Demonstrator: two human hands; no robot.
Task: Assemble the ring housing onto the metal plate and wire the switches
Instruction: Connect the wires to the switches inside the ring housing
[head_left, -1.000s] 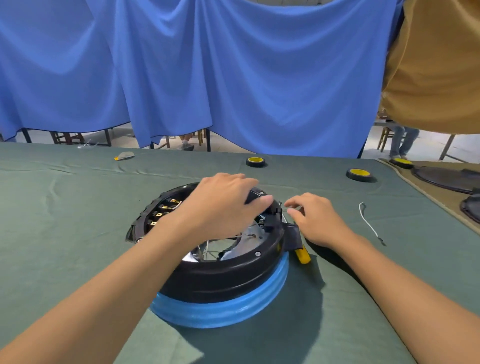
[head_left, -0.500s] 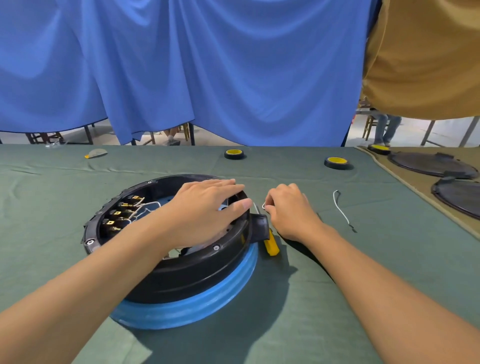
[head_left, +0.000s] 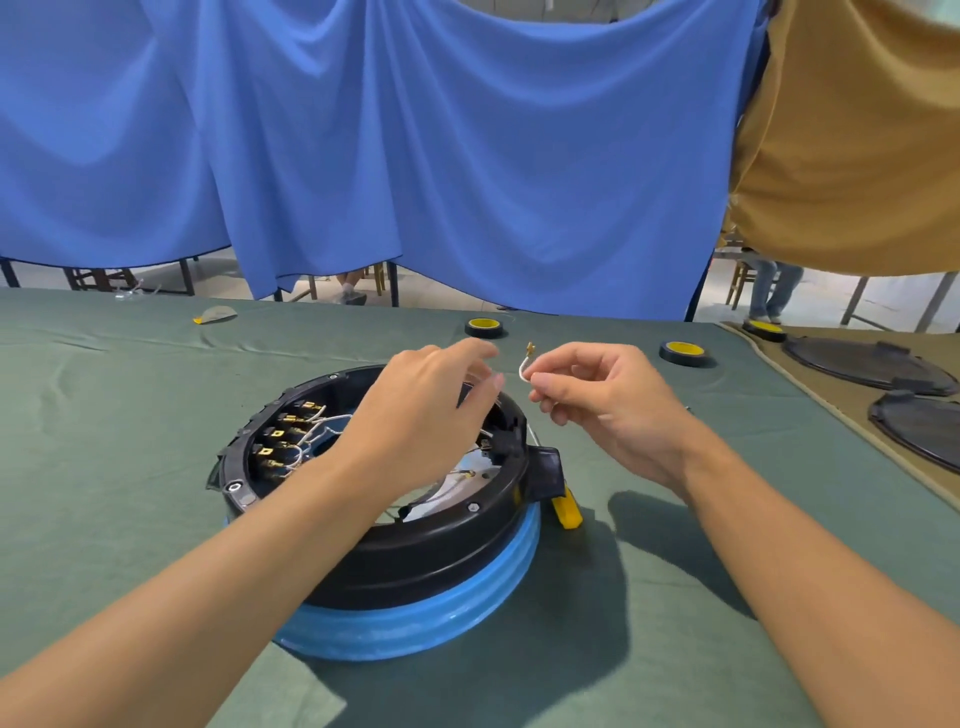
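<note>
assembly workshop: cloth-covered bench, tape rolls, blue curtain divider

On one table there is one black ring housing and one blue base. The housing holds several brass-tipped switches, too crowded to count exactly. There are three tape rolls, two dark round lids, one yellow handle, one white wire, one grey scrap, and two hands, the left hand and the right hand.
</note>
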